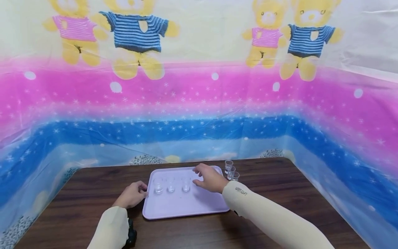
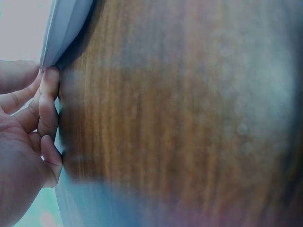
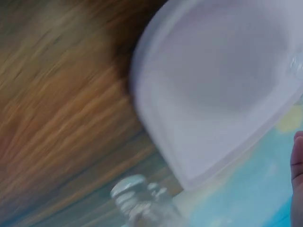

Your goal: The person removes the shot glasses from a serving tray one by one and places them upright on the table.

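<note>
A pale lilac tray lies on the table with three small clear glasses in a row on it: a left glass, a middle glass and a right glass. My left hand pinches the tray's left rim; the left wrist view shows thumb and fingertips meeting at the tray edge. Over the tray's right half is my right hand, thumb and fingers spread apart with nothing between them, just right of the right glass. Only a sliver of this hand enters the right wrist view.
Three more clear glasses stand close together on the dark wooden table, just beyond the tray's right edge. They show blurred as glasses in the right wrist view. A printed cloth hangs behind the table.
</note>
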